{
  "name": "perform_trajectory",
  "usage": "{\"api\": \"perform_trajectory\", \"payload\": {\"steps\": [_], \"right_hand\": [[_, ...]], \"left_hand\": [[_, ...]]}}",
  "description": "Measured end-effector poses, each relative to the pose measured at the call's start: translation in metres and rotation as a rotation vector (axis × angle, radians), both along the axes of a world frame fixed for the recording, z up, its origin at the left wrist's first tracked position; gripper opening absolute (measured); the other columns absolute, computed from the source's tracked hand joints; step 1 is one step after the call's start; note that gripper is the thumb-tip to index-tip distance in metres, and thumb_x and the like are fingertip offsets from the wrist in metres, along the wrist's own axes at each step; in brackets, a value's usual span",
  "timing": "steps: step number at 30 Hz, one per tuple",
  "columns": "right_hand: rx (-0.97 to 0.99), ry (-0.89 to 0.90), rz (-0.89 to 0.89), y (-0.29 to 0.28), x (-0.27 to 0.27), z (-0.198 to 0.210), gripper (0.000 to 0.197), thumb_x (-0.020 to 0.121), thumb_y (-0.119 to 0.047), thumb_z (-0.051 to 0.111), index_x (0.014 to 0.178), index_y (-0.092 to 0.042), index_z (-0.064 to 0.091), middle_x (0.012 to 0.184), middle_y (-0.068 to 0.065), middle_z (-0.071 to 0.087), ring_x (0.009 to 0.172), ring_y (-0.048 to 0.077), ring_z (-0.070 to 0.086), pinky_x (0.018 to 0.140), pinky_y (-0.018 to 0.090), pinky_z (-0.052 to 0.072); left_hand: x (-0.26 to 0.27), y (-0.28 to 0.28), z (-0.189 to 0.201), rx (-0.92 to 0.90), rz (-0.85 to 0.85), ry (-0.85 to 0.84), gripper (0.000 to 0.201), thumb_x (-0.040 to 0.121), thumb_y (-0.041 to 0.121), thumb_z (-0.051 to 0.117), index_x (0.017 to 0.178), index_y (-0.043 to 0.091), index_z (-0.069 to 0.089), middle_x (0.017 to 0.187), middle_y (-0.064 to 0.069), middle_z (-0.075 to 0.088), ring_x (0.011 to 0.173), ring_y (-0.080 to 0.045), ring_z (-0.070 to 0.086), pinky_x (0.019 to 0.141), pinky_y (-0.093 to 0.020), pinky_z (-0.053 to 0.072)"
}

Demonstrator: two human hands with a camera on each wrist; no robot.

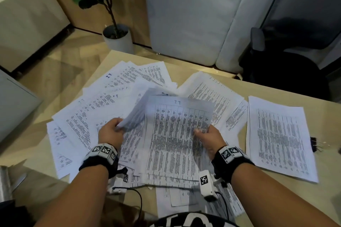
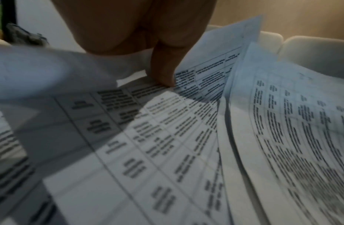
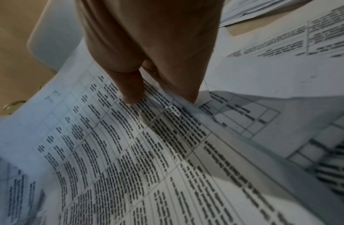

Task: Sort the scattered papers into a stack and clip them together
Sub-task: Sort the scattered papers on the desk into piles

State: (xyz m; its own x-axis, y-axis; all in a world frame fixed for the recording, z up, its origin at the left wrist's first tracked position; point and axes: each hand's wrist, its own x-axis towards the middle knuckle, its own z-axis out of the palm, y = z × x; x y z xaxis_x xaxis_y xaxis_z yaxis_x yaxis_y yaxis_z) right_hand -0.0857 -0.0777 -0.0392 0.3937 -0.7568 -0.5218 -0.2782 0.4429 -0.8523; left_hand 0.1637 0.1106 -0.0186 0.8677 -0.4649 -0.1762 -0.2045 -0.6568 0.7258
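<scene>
Papers [image 1: 86, 116] lie scattered over the left and middle of the worktop [image 1: 276, 88]. The left hand [image 1: 110, 132] pinches a fanned bundle [image 1: 136, 114] by its near corner. The right hand [image 1: 208, 139] pinches the printed sheet [image 1: 177, 134] at its right edge, long axis running away from the person. A separate pile [image 1: 278, 140] lies right, the black clip [image 1: 313, 143] beside it, nearer the right hand.

Under your hands the papers [image 1: 171, 134] are thin matt white sheets printed with black tables, limp enough to curl. Your desk [image 1: 276, 86] looks like pale wood-grain laminate, smooth with a dull sheen. The binder clip [image 1: 314, 143] at its right edge is black with thin, shiny wire handles, and your wristbands [image 1: 100, 160] are dark cloth.
</scene>
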Motion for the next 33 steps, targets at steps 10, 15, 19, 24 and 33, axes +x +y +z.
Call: {"api": "perform_trajectory", "payload": {"steps": [10,15,19,24,33], "right_hand": [[-0.025,-0.084,0.069,0.001,0.003,0.015,0.034,0.089,-0.003,0.064,0.12,-0.016,0.058,0.111,0.004,0.069,0.104,0.017,0.063,0.085,0.028,0.05],[-0.054,-0.153,0.026,-0.006,0.001,0.026,0.034,0.088,0.005,0.062,0.117,-0.013,0.059,0.11,0.006,0.07,0.104,0.019,0.065,0.09,0.034,0.052],[-0.082,-0.234,-0.055,-0.013,0.001,0.037,0.033,0.09,0.003,0.06,0.121,-0.008,0.057,0.111,0.006,0.069,0.104,0.019,0.066,0.082,0.028,0.057],[-0.113,-0.181,-0.081,-0.024,-0.01,0.037,0.035,0.089,-0.005,0.066,0.123,-0.007,0.058,0.117,0.008,0.069,0.108,0.022,0.066,0.095,0.041,0.052],[-0.04,0.159,-0.167,-0.026,-0.063,-0.001,0.031,0.086,0.001,0.062,0.114,-0.01,0.065,0.101,0.009,0.072,0.093,0.029,0.069,0.084,0.047,0.057]], "left_hand": [[0.007,-0.008,0.046,-0.212,0.208,-0.278,0.032,0.073,-0.018,0.049,0.076,0.011,0.061,0.088,-0.004,0.063,0.084,-0.018,0.054,0.076,-0.025,0.04],[0.006,-0.027,0.08,-0.447,0.287,-0.258,0.026,0.078,-0.013,0.052,0.088,0.009,0.059,0.08,-0.003,0.055,0.074,-0.018,0.055,0.061,-0.009,0.04],[0.0,-0.038,0.091,-0.455,0.221,-0.159,0.024,0.083,0.001,0.06,0.101,0.016,0.063,0.089,-0.003,0.063,0.079,-0.018,0.058,0.073,-0.024,0.045],[-0.023,-0.041,0.063,-0.205,0.07,0.104,0.022,0.084,0.018,0.068,0.104,0.009,0.066,0.095,-0.009,0.068,0.091,-0.029,0.067,0.075,-0.031,0.05],[-0.068,-0.033,-0.005,0.208,-0.114,0.394,0.025,0.079,0.022,0.074,0.1,0.009,0.07,0.108,-0.012,0.066,0.096,-0.026,0.062,0.078,-0.024,0.042]]}}
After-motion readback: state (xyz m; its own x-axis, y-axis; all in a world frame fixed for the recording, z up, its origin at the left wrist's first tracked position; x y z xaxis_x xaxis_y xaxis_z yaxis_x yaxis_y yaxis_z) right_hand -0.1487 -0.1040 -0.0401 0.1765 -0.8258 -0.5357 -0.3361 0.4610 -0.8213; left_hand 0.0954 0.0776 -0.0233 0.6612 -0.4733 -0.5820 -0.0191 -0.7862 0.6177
